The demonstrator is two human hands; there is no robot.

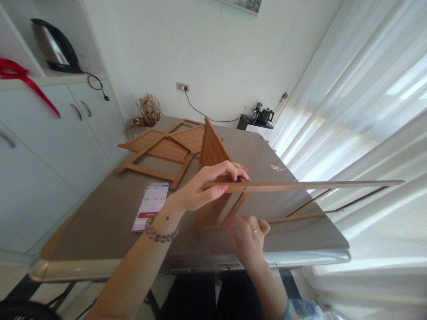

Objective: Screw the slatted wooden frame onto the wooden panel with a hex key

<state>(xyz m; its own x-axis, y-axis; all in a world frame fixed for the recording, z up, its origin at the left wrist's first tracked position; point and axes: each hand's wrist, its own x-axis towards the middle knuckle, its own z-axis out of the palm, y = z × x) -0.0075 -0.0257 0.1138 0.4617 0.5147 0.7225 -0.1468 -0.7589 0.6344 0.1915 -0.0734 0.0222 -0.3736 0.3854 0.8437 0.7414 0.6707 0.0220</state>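
Note:
My left hand [203, 186] pinches the near end of a long wooden frame [300, 186], holding it level above the table and stretching to the right. An upright wooden panel [211, 151] stands joined to it. My right hand [248, 238], blurred by motion and wearing a ring, is under the frame by the panel's lower edge, fingers curled; what it holds is unclear. A bead bracelet is on my left wrist.
More wooden frame parts [160, 149] lie flat at the far left of the brown table [100, 222]. A phone [151, 206] showing a timer lies near my left wrist. Dried grass [147, 111], white cabinets with a kettle [55, 46] stand left; curtains hang right.

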